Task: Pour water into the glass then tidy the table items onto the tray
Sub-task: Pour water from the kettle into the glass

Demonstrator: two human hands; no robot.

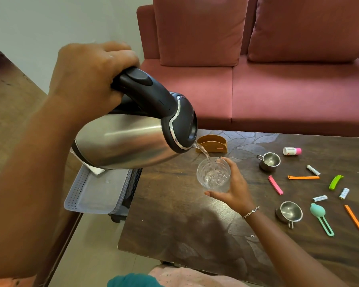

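Left hand (91, 73) curled round the handle of the kettle (129, 141), its long axis tilted spout-down to the right; stream enters the glass (213, 176), cupped by the right hand (234, 189) over the desk (184, 224); tray (95, 193) lies left

A single wide-angle camera worn on the person's head looks forward and steeply down onto the dark wooden table (174, 235). It sits close: the left hand (91, 73), gripping the kettle (129, 139), looms large above the table's left edge, while the right hand (234, 189), round the glass (213, 172), lies lower over the table. Beyond the table's far edge the view reaches a red sofa (278, 90).
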